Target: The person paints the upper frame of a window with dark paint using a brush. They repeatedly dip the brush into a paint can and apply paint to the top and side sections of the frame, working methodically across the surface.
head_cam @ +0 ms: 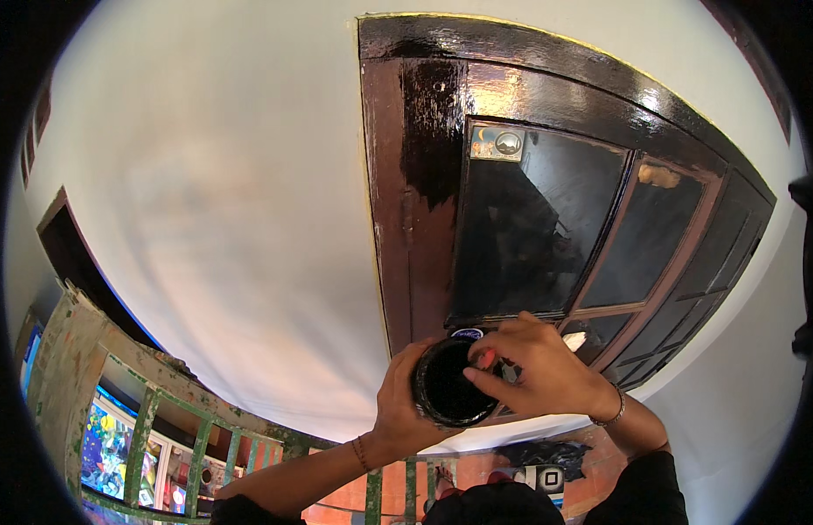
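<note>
My left hand (400, 397) holds a round can of dark paint (449, 387) from its side, with the open top facing me. Over the can's right rim, my right hand (541, 367) pinches a small tool with a red handle (486, 358), probably a paintbrush; its lower end is hidden by my fingers and the can. Beyond both hands is a brown wooden door and window frame (392, 262). Glossy dark paint (432, 131) covers its top and part of the left upright, ending in a ragged edge above matte brown wood.
A glass pane (531, 230) bears a sticker (498, 143) in its upper corner. White wall (249, 197) surrounds the frame. At lower left stands a worn, green-painted slatted structure (136, 446). Black plastic sheeting (557, 456) and a printed box (544, 480) lie on orange floor tiles (380, 489).
</note>
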`<control>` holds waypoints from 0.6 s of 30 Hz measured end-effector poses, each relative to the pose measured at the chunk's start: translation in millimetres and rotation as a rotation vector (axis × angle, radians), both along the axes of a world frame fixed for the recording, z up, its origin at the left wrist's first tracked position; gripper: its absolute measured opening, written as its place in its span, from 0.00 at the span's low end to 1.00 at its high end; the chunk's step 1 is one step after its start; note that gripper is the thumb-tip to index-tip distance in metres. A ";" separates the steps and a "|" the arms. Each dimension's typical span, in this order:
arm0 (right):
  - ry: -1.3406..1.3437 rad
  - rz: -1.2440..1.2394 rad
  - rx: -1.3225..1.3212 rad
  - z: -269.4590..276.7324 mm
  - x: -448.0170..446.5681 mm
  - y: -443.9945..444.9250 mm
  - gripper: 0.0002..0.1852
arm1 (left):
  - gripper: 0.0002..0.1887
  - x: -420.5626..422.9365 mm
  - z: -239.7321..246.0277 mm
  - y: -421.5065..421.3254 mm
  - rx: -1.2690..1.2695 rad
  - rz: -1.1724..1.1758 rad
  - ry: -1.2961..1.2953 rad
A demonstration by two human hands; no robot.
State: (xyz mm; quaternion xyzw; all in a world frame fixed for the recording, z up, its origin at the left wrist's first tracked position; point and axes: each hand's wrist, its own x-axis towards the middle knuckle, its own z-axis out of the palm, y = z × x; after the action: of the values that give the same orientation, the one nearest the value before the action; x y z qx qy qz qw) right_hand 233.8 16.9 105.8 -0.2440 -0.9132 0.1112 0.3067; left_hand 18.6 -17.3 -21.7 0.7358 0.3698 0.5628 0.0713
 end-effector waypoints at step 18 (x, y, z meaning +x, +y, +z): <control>0.284 -0.028 -0.200 16.9 20.2 1.5 0.09 | 0.63 -2.7 0.0 -1.5 -0.066 -0.017 -0.014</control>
State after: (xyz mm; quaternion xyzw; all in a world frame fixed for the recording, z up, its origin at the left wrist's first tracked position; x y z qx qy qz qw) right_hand 254.0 18.3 122.8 -0.2678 -0.8416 0.2308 0.4084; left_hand 16.0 -18.8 -21.7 0.7322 0.3814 0.5547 0.1029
